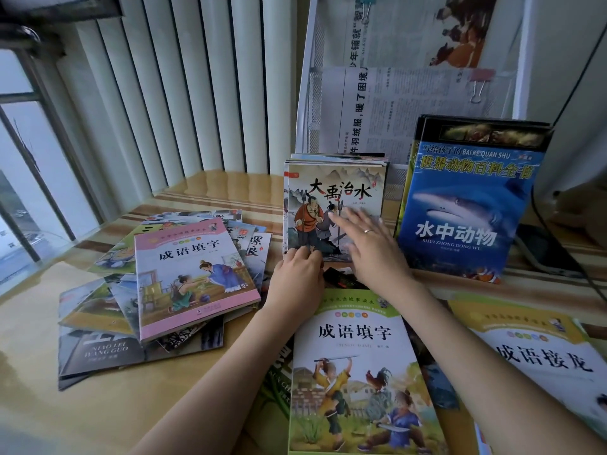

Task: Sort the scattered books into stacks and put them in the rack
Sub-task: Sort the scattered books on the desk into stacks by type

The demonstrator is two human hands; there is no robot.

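Step in hand, as I judge it: seating a sorted stack upright against the rack. Both my hands are on the small storybook stack (333,205) at frame centre, which stands on edge, leaning back against the white mesh rack (310,93) in the upper right.

Left hand (300,274): fingers curled at the stack's lower front edge, apparently pinching or bracing the bottom of the front cover; I cannot tell how much of the stack it actually grips. Right hand (371,244): fingers spread and flat, pressing on the lower right of the front cover, a ring visible.

Blue animal encyclopedia (466,205) stands just beside the stack on the right, also leaning on the rack. Folded newspapers (410,103) sit in the rack's pockets above.

Unsorted: a loose pile at left of frame topped by the pink-bordered book (193,277); the green-bordered book (358,372) lies flat at lower centre, under my forearms; the yellow-bordered book (538,353) lies at lower right. All rest on the wooden table (49,415).

Next move, my estimate: square the stack so it stands without support, release both hands without tipping it, then collect the three matching large books into a stack of their own.
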